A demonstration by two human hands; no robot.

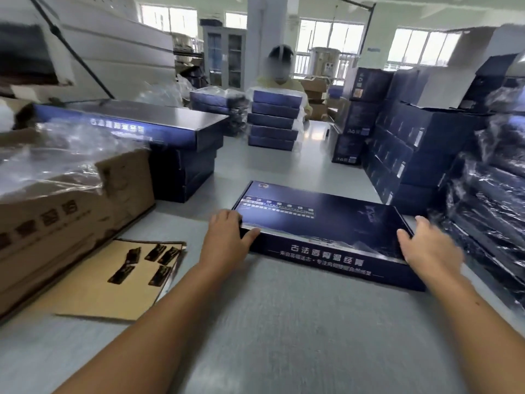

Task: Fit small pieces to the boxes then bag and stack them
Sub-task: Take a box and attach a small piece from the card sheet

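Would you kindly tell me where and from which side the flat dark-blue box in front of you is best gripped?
Probably by its two short ends, one hand from each side. The dark-blue box lies flat on the table, wide and shallow, too broad for one hand. The left hand holds its near left corner; the right hand is open at the right end.

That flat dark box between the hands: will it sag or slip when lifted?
Probably stays stiff: the box looks like folded cardboard with crisp edges. Its glossy surface may be slippery, so grip the ends. Wide and shallow, it likely won't tip.
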